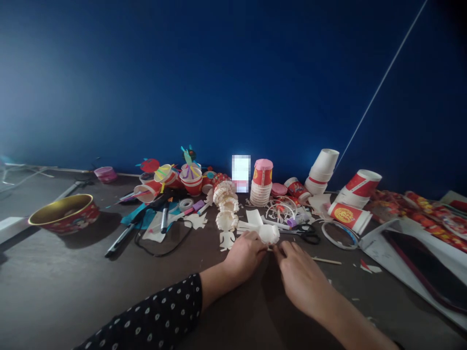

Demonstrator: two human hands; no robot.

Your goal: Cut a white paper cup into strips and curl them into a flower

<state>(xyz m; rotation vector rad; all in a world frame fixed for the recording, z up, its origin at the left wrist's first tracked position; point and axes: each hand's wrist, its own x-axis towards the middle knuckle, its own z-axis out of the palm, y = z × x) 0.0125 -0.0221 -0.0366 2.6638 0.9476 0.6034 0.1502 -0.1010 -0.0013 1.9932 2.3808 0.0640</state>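
Observation:
My left hand and my right hand are close together over the table, fingers pinched along the lower edge of a small curved white paper piece. It looks like part of a cut paper cup; what lies between the fingertips is partly hidden. Just left of it is a white paper figure cutout. Behind that, a chain of cut white paper rings runs away from me. Black-handled scissors and a thin wooden stick lie to the right.
A gold-lined bowl stands at left, near a utility knife and a marker. Stacked paper cups line the back before a blue wall. A tape roll and a dark phone lie at right.

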